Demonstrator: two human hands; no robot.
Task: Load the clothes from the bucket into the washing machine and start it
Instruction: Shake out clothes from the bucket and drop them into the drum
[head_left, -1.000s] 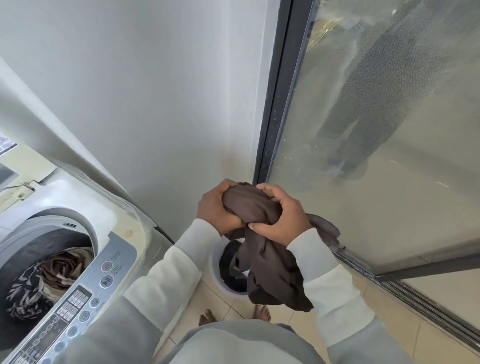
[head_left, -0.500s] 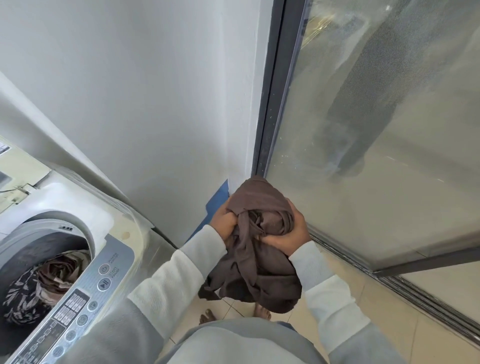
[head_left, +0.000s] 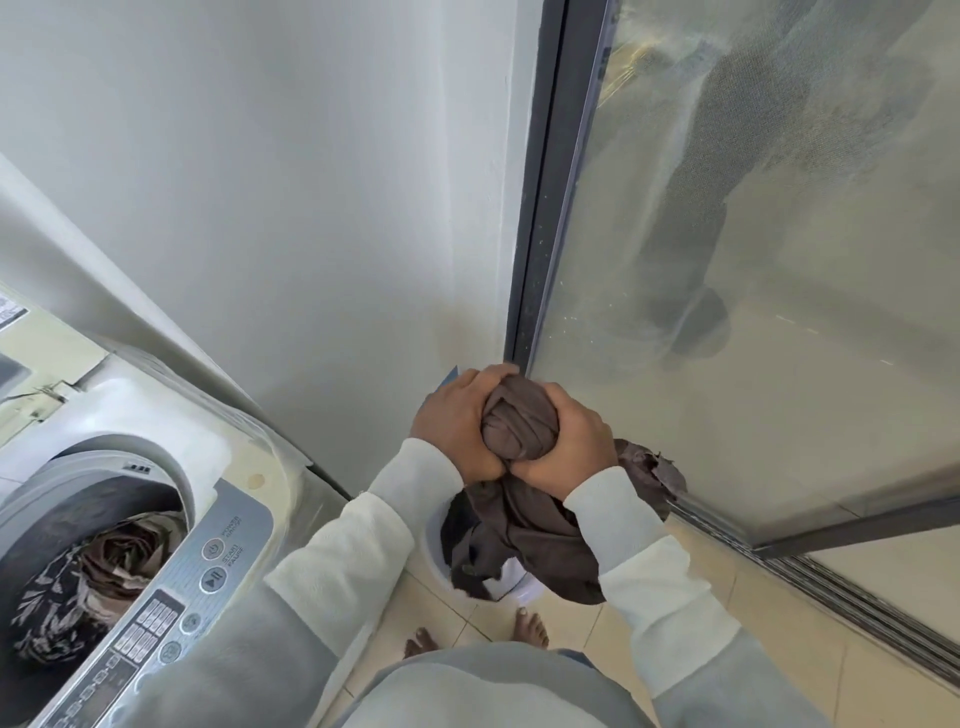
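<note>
**Both hands clamp a bunched brown cloth above the bucket**

The left hand (head_left: 457, 426) and the right hand (head_left: 566, 449) are pressed close together, fingers curled tight round the balled top of a brown cloth (head_left: 519, 422). The thumbs meet at the lower front of the ball. The rest of the cloth hangs down from the grip in loose folds between the two white sleeves, and a ragged end sticks out to the right behind the right wrist.

Straight below the hanging folds stands a white bucket (head_left: 515, 584) on the tiled floor (head_left: 727, 603), with more dark clothes (head_left: 462, 540) showing inside it at its left side. Whether the lowest folds touch the bucket's contents cannot be told. Two bare feet (head_left: 530, 626) stand just in front of the bucket.

To the left, well apart from the hands, is the washing machine (head_left: 244, 462), its lid up and the drum open. A brown and a leaf-patterned garment (head_left: 98, 571) lie in the drum. The grey control panel (head_left: 202, 577) runs along its near edge, with round power and start/pause buttons.

Behind the hands a white wall (head_left: 260, 208) meets a dark door frame (head_left: 540, 208) and a dusty glass door (head_left: 779, 338).
</note>
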